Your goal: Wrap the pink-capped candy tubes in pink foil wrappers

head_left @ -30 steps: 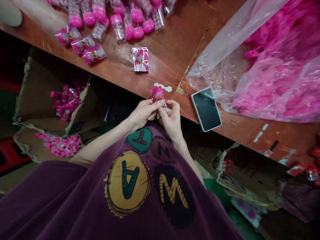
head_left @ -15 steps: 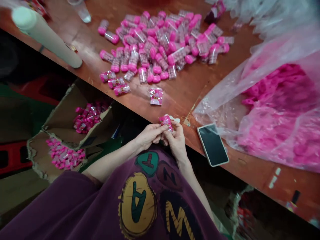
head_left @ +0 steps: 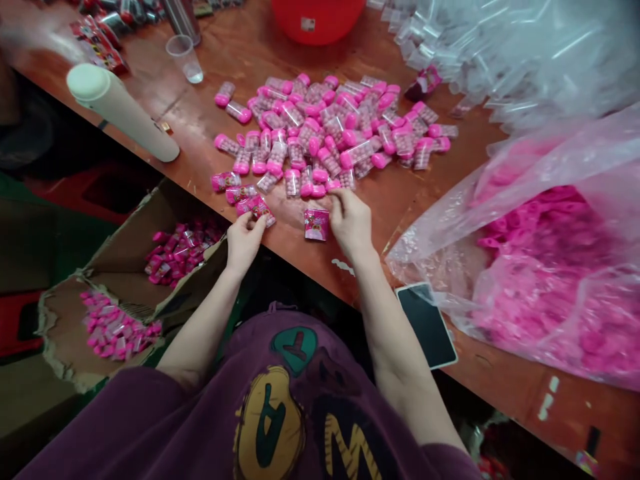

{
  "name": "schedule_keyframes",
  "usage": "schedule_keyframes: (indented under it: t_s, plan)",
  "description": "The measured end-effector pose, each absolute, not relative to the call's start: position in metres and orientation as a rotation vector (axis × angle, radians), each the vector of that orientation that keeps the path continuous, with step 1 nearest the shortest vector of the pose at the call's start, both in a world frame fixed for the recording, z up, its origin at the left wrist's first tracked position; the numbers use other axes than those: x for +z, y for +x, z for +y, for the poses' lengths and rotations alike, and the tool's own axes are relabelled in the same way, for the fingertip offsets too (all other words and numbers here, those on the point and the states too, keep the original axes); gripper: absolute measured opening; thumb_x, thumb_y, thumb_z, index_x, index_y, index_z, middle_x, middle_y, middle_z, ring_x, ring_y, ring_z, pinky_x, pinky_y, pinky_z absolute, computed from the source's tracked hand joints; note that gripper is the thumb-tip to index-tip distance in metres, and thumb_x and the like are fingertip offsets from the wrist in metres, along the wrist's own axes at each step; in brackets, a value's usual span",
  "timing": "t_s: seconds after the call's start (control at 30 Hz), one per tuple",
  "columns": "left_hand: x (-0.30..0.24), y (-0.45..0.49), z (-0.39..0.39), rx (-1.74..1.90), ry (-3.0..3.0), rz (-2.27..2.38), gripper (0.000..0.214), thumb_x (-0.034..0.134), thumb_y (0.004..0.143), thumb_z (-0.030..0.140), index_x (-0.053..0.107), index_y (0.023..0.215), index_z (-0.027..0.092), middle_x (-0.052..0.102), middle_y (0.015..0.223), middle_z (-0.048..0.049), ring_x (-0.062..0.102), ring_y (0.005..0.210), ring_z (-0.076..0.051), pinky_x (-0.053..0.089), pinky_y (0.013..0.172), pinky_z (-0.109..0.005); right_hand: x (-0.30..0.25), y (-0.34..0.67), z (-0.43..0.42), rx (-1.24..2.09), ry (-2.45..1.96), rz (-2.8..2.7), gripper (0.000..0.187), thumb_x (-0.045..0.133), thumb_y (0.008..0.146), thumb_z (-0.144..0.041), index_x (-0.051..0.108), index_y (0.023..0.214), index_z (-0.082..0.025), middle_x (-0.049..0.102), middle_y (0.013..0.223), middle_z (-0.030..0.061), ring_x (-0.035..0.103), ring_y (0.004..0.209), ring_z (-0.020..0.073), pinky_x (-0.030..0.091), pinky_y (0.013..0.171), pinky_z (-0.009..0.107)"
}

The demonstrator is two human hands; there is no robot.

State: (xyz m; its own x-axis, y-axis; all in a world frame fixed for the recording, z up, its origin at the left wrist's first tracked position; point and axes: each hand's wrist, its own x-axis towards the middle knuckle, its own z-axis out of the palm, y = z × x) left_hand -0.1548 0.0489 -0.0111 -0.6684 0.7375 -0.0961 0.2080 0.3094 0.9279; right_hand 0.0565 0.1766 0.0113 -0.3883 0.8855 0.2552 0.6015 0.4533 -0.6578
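My left hand (head_left: 244,245) is closed at the table edge, pinching a flat pink printed sleeve (head_left: 261,209) between thumb and fingers. That sleeve lies over the nearest of a few pink-wrapped tubes (head_left: 225,181). My right hand (head_left: 352,223) has its fingertips closed on a pink-capped tube (head_left: 333,185) at the near edge of a heap of clear tubes (head_left: 320,127) filled with small pale pink balls. Between my hands lies a small stack of flat pink printed sleeves (head_left: 317,225).
A phone (head_left: 425,327) and a plastic bag of pink pieces (head_left: 550,267) lie on the right. Clear empty tubes (head_left: 480,53) are heaped behind. A white bottle (head_left: 125,113), a plastic cup (head_left: 186,60) and a red basin (head_left: 318,20) stand farther back. Below left, a cardboard box (head_left: 135,240) holds pink-wrapped tubes.
My hands were together at the table edge, holding a pink sleeve. They have parted: the left went left with a sleeve, the right forward to the heap. The view has tilted up.
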Motion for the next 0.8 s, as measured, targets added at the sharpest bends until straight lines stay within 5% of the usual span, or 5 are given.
schedule_keyframes:
  t_s: [0.2, 0.4, 0.57, 0.67, 0.8]
  plan:
    - [-0.028, -0.116, 0.028, 1.640, 0.763, 2.008, 0.032, 0.069, 0.099, 0.038, 0.053, 0.121, 0.022, 0.055, 0.069, 0.0098, 0.049, 0.045, -0.009, 0.039, 0.048, -0.023, 0.013, -0.003, 0.226, 0.253, -1.116, -2.748, 0.036, 0.041, 0.110, -0.022, 0.073, 0.126, -0.017, 0.065, 0.141, 0.0188, 0.057, 0.135, 0.0387, 0.048, 0.109, 0.062]
    - [-0.018, -0.076, 0.027, 1.140, 1.746, 2.000, 0.035, 0.054, 0.106, 0.031, 0.071, 0.134, 0.018, 0.075, 0.137, -0.0153, 0.075, 0.112, -0.024, 0.060, 0.089, -0.032, 0.004, 0.019, 0.259, 0.360, -0.896, -2.765, 0.024, 0.053, 0.106, -0.021, 0.075, 0.099, -0.019, 0.066, 0.133, 0.0142, 0.052, 0.136, 0.0365, 0.043, 0.115, 0.061]
    - [-0.013, -0.057, 0.050, 0.434, 1.900, 1.968, 0.066, 0.038, 0.101, 0.010, 0.056, 0.164, 0.015, 0.040, 0.175, -0.0209, 0.077, 0.084, -0.025, 0.062, 0.076, -0.042, 0.004, 0.050, 0.257, 0.488, -0.905, -2.606, 0.014, 0.065, 0.101, -0.023, 0.077, 0.109, -0.026, 0.067, 0.136, 0.0096, 0.054, 0.133, 0.0335, 0.044, 0.119, 0.060]
    - [-0.017, -0.055, 0.054, 0.387, 1.912, 1.979, 0.071, 0.035, 0.096, 0.003, 0.061, 0.161, 0.016, 0.042, 0.174, -0.0182, 0.077, 0.080, -0.024, 0.062, 0.076, -0.043, 0.007, 0.066, 0.233, 0.584, -0.959, -2.322, 0.024, 0.063, 0.103, -0.029, 0.071, 0.125, -0.023, 0.063, 0.142, 0.0125, 0.056, 0.133, 0.0311, 0.044, 0.121, 0.058]
    - [-0.021, -0.056, 0.050, 0.470, 1.879, 1.976, 0.065, 0.039, 0.098, 0.006, 0.066, 0.156, 0.018, 0.047, 0.171, -0.0171, 0.078, 0.084, -0.024, 0.062, 0.081, -0.041, -0.001, 0.079, 0.189, 0.846, -1.136, -1.889, 0.023, 0.051, 0.108, -0.041, 0.060, 0.119, -0.023, 0.068, 0.108, 0.0066, 0.067, 0.104, 0.0223, 0.057, 0.105, 0.049]
